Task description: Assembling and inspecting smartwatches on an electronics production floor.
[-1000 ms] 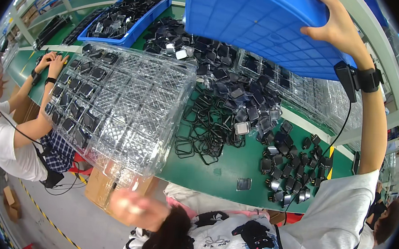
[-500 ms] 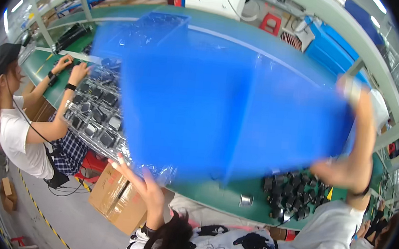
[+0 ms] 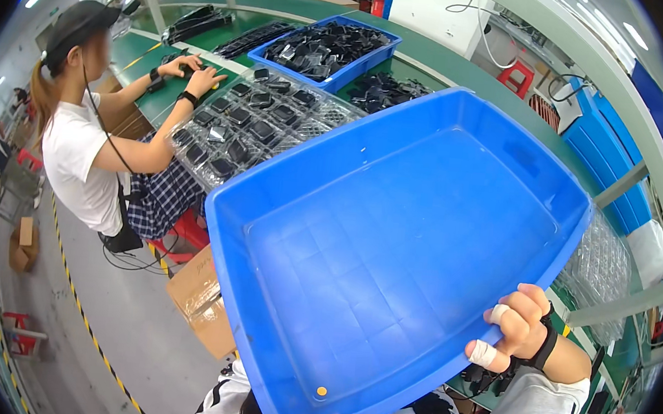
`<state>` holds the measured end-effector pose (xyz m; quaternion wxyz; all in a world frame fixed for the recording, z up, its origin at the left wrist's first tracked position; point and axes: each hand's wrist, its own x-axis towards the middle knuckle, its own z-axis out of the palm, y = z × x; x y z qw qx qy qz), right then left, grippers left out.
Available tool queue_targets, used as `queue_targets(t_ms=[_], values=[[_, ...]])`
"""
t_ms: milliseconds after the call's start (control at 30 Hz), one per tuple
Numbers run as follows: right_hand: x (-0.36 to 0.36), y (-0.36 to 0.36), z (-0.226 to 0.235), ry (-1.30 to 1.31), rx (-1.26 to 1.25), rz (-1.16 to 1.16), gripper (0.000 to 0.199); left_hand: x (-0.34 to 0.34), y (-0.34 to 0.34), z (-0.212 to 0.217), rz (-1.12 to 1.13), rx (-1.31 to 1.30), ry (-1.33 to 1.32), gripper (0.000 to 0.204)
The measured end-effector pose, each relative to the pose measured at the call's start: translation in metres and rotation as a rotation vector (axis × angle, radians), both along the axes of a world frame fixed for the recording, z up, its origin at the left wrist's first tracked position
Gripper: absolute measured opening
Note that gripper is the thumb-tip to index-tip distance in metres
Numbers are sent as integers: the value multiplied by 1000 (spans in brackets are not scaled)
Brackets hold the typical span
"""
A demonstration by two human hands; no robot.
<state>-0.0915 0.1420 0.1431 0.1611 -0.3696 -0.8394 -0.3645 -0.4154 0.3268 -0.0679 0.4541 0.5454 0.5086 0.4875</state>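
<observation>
A large blue plastic bin [image 3: 391, 244] fills the middle of the view, tilted so that its inside faces me. It holds only a small yellow-orange dot [image 3: 322, 391], either loose or stuck on, by the near corner. My right hand [image 3: 517, 326], with tape around some fingers, is closed over the bin's right rim. The bin hides my left hand completely. Behind the bin's left edge lies a clear blister tray [image 3: 235, 132] with small black parts in its pockets. Part of a pile of black parts [image 3: 482, 378] shows beneath my right hand.
A co-worker [image 3: 79, 122] sits at the left, both hands over the green table [image 3: 159, 105]. A second blue bin [image 3: 325, 49] full of black parts stands behind the tray, with loose black parts [image 3: 385, 93] beside it. Clear empty trays [image 3: 598, 266] lean at the right; a cardboard box [image 3: 201, 298] is below.
The bin has turned from showing its blurred outside to showing its inside. It now covers my left hand, which showed before. My right hand has moved lower along with it.
</observation>
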Motion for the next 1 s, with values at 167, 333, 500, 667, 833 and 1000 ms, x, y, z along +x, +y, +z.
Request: queue_targets(t_ms=[167,333,500,667,833,1000], values=[[-2,26,-7,73,-37,22,54,-9,-4,34,-70,-114,-352,62],[12,68,-26,67,46,180,41,-22,-27,62,-90,-230,-722,63],[7,120,-40,-33,142,154,45,-30,-24,77,-123,-274,-1071,64],[-9,187,-33,61,287,250,45,-8,-33,129,-186,-149,-675,60],[-6,265,-14,266,224,82,65,24,49,166,-213,-90,-763,63],[13,308,-5,526,-39,-115,59,52,154,191,-253,39,-728,80]])
